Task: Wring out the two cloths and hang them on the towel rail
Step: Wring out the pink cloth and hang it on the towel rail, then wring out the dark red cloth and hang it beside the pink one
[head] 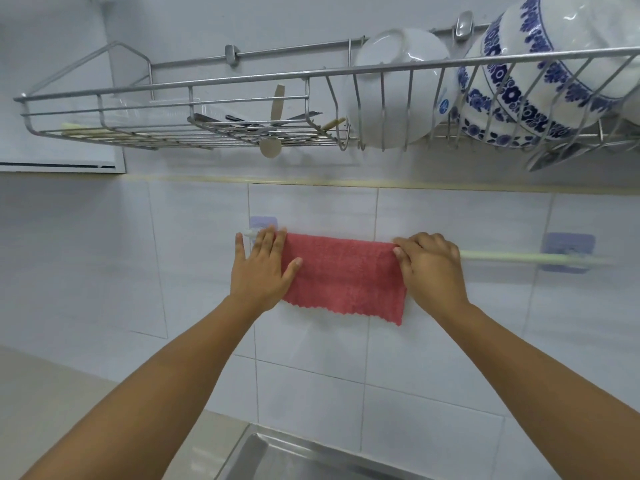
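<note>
A red cloth (343, 275) hangs folded over the left part of a pale green towel rail (519, 257) fixed to the tiled wall on two lilac pads. My left hand (263, 268) lies flat with spread fingers on the cloth's left edge, the thumb resting on the cloth. At the cloth's upper right corner, my right hand (429, 268) has its fingers curled over the rail and the cloth's edge. No second cloth is in view.
A steel wire dish rack (166, 91) hangs above, with utensils on the left and white and blue-patterned bowls (519, 74) on the right. A steel sink (277, 455) shows at the bottom edge, and a pale counter (41, 403) at lower left.
</note>
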{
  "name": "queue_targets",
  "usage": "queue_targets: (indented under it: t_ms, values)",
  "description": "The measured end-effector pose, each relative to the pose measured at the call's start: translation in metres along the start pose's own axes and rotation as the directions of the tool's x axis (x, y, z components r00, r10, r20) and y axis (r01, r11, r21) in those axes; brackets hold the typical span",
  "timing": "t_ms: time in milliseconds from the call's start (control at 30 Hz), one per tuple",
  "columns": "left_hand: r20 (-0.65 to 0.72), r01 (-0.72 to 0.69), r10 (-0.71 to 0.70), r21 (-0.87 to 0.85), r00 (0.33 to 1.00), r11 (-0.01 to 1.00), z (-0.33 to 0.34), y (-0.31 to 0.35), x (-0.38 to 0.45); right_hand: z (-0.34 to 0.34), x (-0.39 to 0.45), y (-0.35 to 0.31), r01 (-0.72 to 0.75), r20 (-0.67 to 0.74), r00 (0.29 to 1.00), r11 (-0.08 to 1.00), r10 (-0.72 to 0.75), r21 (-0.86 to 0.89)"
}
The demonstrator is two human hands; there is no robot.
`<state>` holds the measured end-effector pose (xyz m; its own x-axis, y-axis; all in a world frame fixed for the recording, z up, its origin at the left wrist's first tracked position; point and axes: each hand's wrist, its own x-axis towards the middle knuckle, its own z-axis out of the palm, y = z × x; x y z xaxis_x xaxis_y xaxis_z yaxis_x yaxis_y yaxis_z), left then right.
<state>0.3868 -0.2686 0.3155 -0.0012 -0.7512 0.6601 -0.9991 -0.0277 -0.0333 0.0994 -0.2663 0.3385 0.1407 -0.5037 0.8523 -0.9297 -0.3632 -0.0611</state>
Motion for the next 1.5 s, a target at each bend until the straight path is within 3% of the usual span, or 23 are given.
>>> queue_targets:
  t_ms: [100, 300, 533, 700, 833, 1067, 1267, 1500]
  values:
    - [0.017, 0.005, -0.006, 0.055, 1.0, 0.998, -0.003, -0.001, 0.0, -0.007, 0.001, -0.005, -0.062, 0.067, 0.996, 0.997, 0.059, 0.039]
    - [0.114, -0.012, -0.001, 0.113, 0.994, 0.994, -0.012, -0.002, 0.002, -0.013, -0.004, -0.004, -0.052, 0.123, 0.991, 0.998, 0.047, 0.044]
    - [0.164, 0.041, -0.047, 0.038, 0.985, 0.998, -0.025, 0.017, -0.007, -0.017, -0.027, -0.001, 0.025, 0.273, 0.961, 0.999, -0.035, 0.039]
    - [0.175, 0.024, -0.015, -0.047, 0.984, 0.999, -0.028, 0.044, -0.051, -0.028, -0.081, -0.003, -0.033, 0.338, 0.941, 0.999, 0.022, 0.028]
    - [0.403, 0.017, 0.013, -0.071, 0.915, 0.997, -0.008, 0.069, -0.118, -0.039, -0.16, 0.006, -0.123, 0.522, 0.847, 0.992, 0.101, 0.008]
    - [0.714, -0.033, 0.11, -0.121, 0.691, 0.992, 0.027, 0.134, -0.243, -0.07, -0.301, 0.043, -0.224, 0.757, 0.606, 0.966, 0.245, -0.133]
    - [0.755, -0.062, 0.247, -0.264, 0.608, 0.962, 0.043, 0.196, -0.316, -0.107, -0.371, 0.082, -0.318, 0.752, 0.536, 0.917, 0.383, -0.241]
    - [0.736, -0.059, 0.358, -0.398, 0.575, 0.915, 0.054, 0.275, -0.364, -0.133, -0.424, 0.133, -0.501, 0.765, 0.343, 0.795, 0.544, -0.341]
